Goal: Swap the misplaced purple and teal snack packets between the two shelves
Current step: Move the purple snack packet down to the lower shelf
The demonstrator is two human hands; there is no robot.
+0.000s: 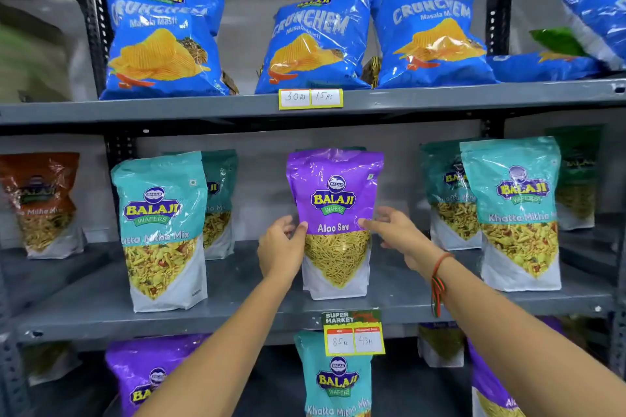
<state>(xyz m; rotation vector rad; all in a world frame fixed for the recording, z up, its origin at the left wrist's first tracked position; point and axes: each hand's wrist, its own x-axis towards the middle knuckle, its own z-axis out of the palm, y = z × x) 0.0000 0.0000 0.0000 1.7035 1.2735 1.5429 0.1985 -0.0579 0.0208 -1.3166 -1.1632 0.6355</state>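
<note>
A grey metal rack (440, 100) is filling the view, blue chip bags (162, 37) lining its top shelf. On the middle shelf (84, 301), a purple Aloo Sev packet (335, 213) is standing upright between teal Khatta Mitha packets (162, 230). On the shelf below, a lone teal packet (337, 379) is sitting among purple packets (145, 376). The left hand (281, 247) is gripping the purple packet's left edge, thumb across its front. The right hand (396, 228) is touching the right edge, fingers loosely spread. A yellow price tag (354, 333) is hanging below.
</note>
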